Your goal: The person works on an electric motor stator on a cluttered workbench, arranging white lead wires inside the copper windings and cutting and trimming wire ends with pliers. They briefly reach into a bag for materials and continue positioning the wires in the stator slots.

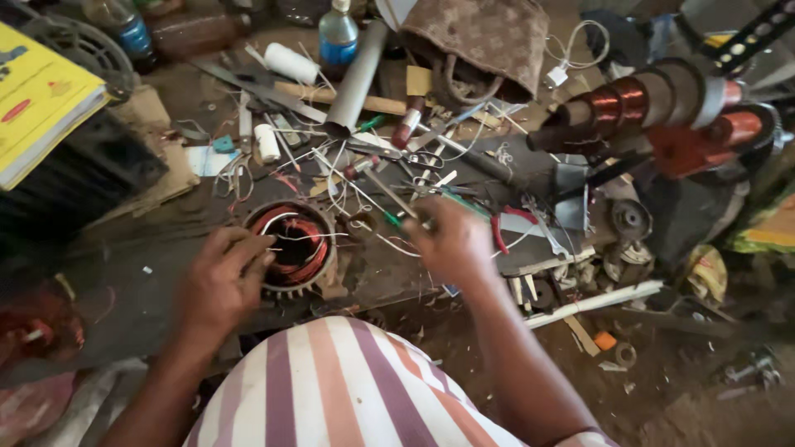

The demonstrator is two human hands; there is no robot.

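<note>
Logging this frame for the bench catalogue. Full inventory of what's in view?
motor stator: 1, dark ring with copper-red windings and white leads, centre-left on the bench
grey tube: 1, grey, upper centre, lying at a slant
plastic bottles: 2 clear ones seen, blue labels, top edge
white rolls: 2, white, upper left of centre
copper wire spools: several, copper-red, upper right, blurred
yellow book: 1, yellow, far left
brown bag: 1, brown, top centre
red-handled pliers: 1, red, beside the right hand
loose tools and wire scraps: many, mixed, bench centre
striped garment: 1, white, orange and purple, bottom centre
left hand: 1, fingers on the stator rim
right hand: 1, grip closed on a thin tool, kind unclear
</note>
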